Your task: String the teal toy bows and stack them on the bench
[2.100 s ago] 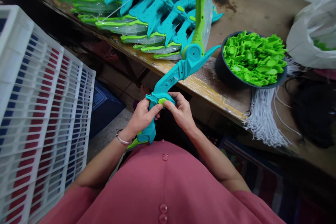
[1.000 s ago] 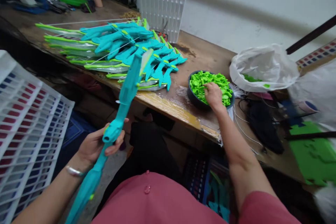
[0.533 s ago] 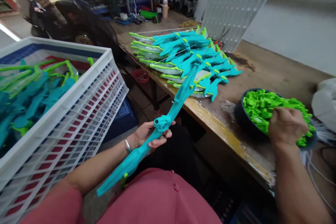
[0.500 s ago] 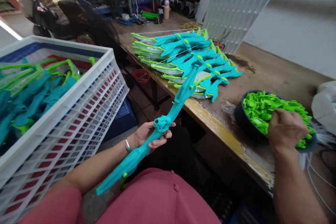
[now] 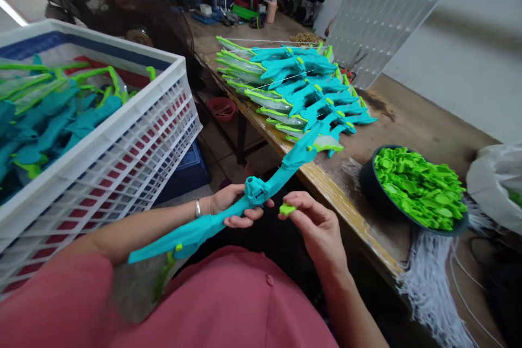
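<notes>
Left hand [image 5: 234, 209] grips a teal plastic toy bow [image 5: 244, 201]; right hand [image 5: 316, 228] pinches a small lime-green plastic clip [image 5: 287, 209] just right of it, dark bowl of green clips [image 5: 369, 196] further right.

Pink short-sleeved buttoned top [image 5: 228, 304], thin silver bangle [image 5: 198, 208] on the left wrist.

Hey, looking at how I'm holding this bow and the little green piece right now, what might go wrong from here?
The green piece is pinched only at the fingertips of your right hand, over your lap, so it might slip and drop to the floor. Your left hand grips the bow near its round hub alone; the far limb reaches to the table edge and might knock the stacked bows there.
</notes>
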### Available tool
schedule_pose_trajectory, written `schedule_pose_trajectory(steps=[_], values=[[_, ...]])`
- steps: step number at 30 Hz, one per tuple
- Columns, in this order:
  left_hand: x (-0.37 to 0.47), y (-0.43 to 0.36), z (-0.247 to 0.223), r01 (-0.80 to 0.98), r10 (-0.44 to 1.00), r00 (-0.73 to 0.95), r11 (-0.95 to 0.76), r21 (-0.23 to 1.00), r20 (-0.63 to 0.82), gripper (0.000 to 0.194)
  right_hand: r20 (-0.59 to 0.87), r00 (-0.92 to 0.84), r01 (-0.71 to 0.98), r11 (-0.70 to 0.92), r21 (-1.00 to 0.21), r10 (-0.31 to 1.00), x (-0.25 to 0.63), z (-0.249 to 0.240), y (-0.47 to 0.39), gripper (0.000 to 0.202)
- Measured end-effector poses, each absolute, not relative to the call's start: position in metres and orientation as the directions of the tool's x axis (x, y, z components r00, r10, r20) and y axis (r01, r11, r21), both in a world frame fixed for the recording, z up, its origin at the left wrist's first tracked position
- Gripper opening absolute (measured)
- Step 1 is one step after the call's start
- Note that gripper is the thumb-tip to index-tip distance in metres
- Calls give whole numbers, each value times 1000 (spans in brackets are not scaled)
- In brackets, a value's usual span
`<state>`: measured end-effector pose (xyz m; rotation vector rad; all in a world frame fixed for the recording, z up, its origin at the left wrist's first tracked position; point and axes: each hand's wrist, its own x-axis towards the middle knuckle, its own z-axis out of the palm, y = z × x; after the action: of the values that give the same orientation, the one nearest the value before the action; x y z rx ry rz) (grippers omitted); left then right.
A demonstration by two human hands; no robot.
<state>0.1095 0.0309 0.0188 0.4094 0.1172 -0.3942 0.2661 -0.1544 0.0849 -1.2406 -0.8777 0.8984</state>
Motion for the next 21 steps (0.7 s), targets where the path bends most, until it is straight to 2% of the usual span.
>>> schedule_pose_trajectory(steps=[6,10,12,17,21], values=[[88,0,1,626,-585,780,723,292,-224,72,41,318,-43,58,-997,947,246,84,-168,27],[73,-24,-12,685,-629,725,700,202,-281,83,-23,297,-10,-21,-1000,955,238,68,-173,34],[71,-29,-19,715,-655,691,682,154,-304,85,-28,277,15,-33,-999,961,237,58,-173,33],[73,-27,-26,758,-702,637,645,96,-320,89,22,170,213,-15,-977,985,240,42,-168,13],[73,-26,-18,747,-687,637,662,58,-350,88,-3,109,199,-25,-980,994,240,36,-166,13]])
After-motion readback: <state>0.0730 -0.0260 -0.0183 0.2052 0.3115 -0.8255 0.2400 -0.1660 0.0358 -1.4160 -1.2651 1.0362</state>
